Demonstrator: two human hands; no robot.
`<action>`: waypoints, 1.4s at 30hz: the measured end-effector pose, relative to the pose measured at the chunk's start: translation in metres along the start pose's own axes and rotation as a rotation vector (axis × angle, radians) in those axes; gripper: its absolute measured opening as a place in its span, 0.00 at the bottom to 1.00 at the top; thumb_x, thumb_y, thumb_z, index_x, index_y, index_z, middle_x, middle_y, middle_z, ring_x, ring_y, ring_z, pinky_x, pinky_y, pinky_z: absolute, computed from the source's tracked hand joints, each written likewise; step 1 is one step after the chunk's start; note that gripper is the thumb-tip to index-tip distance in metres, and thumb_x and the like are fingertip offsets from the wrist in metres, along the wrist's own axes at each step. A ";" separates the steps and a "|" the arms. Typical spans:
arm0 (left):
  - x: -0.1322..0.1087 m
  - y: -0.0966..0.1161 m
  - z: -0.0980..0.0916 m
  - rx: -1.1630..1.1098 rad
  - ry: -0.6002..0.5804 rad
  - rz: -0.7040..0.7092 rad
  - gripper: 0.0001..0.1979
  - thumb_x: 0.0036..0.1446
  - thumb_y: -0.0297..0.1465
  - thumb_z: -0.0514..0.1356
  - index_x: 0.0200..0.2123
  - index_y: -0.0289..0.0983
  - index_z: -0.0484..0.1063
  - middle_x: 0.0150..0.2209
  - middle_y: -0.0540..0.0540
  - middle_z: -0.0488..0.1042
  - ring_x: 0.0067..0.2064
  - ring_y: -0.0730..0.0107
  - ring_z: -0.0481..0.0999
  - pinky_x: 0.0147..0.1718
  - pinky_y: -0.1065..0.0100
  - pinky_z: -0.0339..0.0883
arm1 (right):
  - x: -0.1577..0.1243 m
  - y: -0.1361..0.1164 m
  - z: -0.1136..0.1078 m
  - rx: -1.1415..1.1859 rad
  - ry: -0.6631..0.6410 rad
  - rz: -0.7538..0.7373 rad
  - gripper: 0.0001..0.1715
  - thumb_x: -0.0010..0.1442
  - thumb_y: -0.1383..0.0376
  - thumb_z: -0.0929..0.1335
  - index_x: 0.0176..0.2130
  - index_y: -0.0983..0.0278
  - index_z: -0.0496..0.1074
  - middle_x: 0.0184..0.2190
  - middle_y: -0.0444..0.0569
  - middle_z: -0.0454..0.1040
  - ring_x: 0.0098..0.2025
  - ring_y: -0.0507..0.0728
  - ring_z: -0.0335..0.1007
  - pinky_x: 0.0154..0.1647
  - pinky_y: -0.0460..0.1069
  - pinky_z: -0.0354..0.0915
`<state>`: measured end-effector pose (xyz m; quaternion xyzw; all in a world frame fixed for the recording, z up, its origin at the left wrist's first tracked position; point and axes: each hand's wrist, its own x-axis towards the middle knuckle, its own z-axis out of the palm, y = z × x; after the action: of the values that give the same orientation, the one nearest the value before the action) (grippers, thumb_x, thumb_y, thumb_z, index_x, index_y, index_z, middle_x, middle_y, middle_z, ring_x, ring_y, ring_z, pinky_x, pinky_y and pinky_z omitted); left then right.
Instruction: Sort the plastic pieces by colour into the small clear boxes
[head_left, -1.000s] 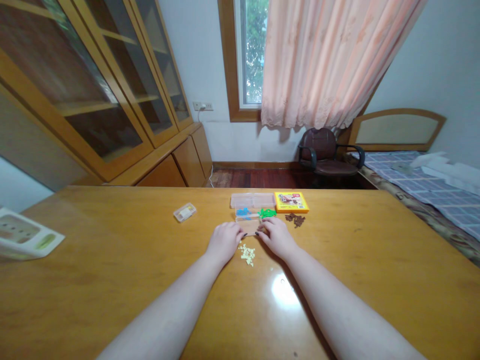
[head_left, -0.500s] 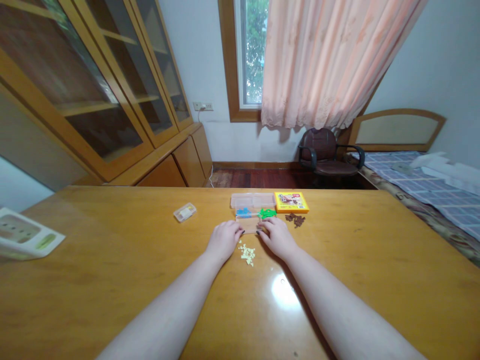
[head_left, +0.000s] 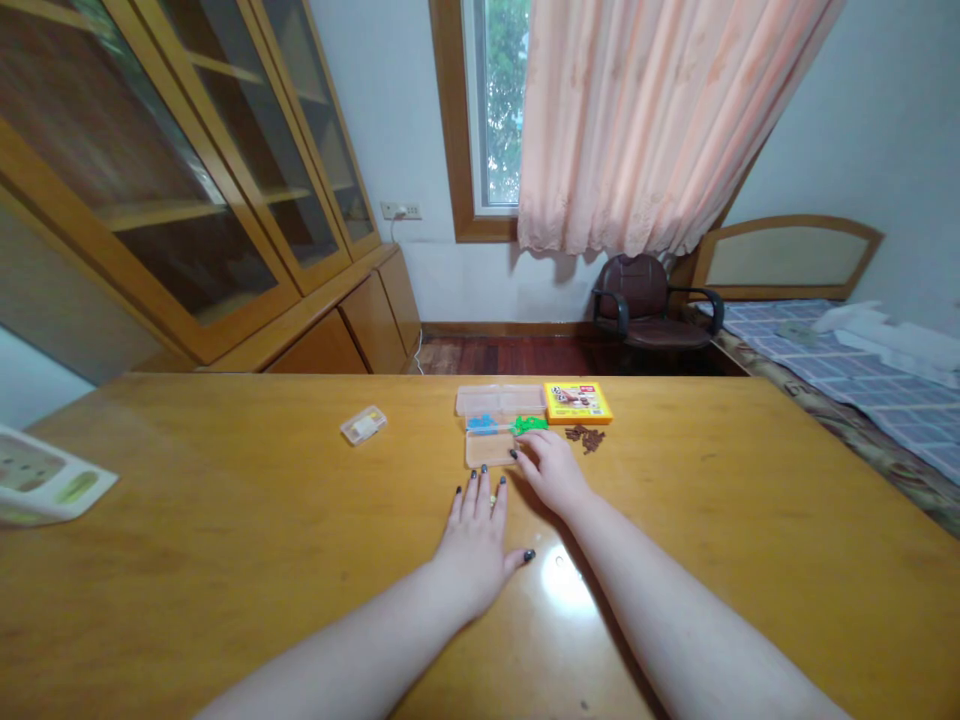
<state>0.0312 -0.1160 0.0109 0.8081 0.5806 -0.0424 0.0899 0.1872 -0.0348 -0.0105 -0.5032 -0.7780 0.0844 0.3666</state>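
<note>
My left hand (head_left: 472, 545) lies flat with its fingers spread, palm down. It covers the pale yellow small pieces (head_left: 493, 502), and only a bit of them shows between the fingers. A clear plastic box (head_left: 490, 450) lies just beyond its fingertips. My right hand (head_left: 556, 472) is curled at the box's right front corner, thumb and fingers closed on its edge. Behind the box's front part are small blue pieces (head_left: 481, 424) on the left. Small green pieces (head_left: 529, 425) lie to their right, partly behind my right fingers.
A yellow printed box (head_left: 577, 400) stands at the back right, with brown small pieces (head_left: 586, 438) in front of it. To the left lies a small clear case (head_left: 364, 425). A white object (head_left: 52, 475) is at the table's left edge. A chair (head_left: 637, 300) stands beyond the table (head_left: 262, 520).
My left hand has let go of the clear box's left front corner and come back toward me, opening flat over the pale yellow pieces. My right hand stays at the box.
</note>
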 end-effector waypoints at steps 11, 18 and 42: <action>0.032 -0.022 0.003 -0.168 0.069 0.325 0.31 0.59 0.37 0.51 0.63 0.33 0.49 0.65 0.36 0.45 0.66 0.55 0.43 0.62 0.52 0.45 | 0.001 -0.002 -0.002 0.039 -0.004 0.018 0.12 0.59 0.64 0.64 0.42 0.64 0.72 0.41 0.53 0.73 0.45 0.58 0.66 0.50 0.54 0.62; 0.031 -0.039 -0.019 -0.302 0.303 0.304 0.19 0.59 0.30 0.52 0.54 0.38 0.64 0.54 0.43 0.68 0.55 0.65 0.66 0.56 0.62 0.59 | 0.001 -0.001 -0.004 0.051 0.019 0.017 0.12 0.60 0.63 0.64 0.42 0.64 0.72 0.40 0.53 0.74 0.45 0.58 0.67 0.49 0.53 0.62; 0.052 -0.072 -0.022 -0.232 0.292 0.113 0.07 0.58 0.29 0.54 0.34 0.38 0.73 0.37 0.45 0.72 0.40 0.67 0.70 0.41 0.67 0.62 | 0.001 -0.006 -0.005 -0.050 -0.126 -0.018 0.11 0.60 0.65 0.63 0.28 0.64 0.72 0.26 0.47 0.70 0.31 0.53 0.65 0.35 0.47 0.60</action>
<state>-0.0208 -0.0413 0.0167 0.8212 0.5423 0.1474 0.0994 0.1862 -0.0377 -0.0032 -0.4991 -0.8058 0.0932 0.3049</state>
